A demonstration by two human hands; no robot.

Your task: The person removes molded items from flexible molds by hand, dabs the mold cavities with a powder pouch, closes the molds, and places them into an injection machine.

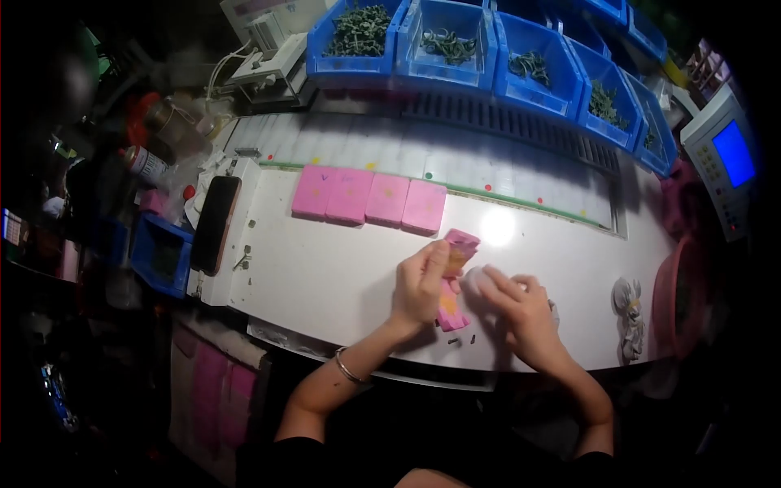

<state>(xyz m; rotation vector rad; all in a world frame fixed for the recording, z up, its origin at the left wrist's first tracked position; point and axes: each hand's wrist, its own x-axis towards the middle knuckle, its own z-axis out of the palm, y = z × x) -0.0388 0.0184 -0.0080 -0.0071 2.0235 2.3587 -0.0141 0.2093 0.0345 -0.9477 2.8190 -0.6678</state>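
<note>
My left hand (419,285) is closed around a pink rubber mold (452,305), which looks spread open, with yellowish marks on its inner faces. Just to the right, my right hand (525,313) has its fingers bent toward the mold. At its fingertips is a whitish blur (480,281), too smeared to name. Small dark pieces (454,342) lie on the white table below the mold. Four-sided pink molds (386,198), several in a row, stand behind my hands, some with faint marks on top.
Blue bins (446,49) holding green pieces line the back. A black phone (218,224) lies at the left edge. At right are a small grey-white figure-like object (629,317), a pink basin (677,297) and a device with a blue screen (734,154).
</note>
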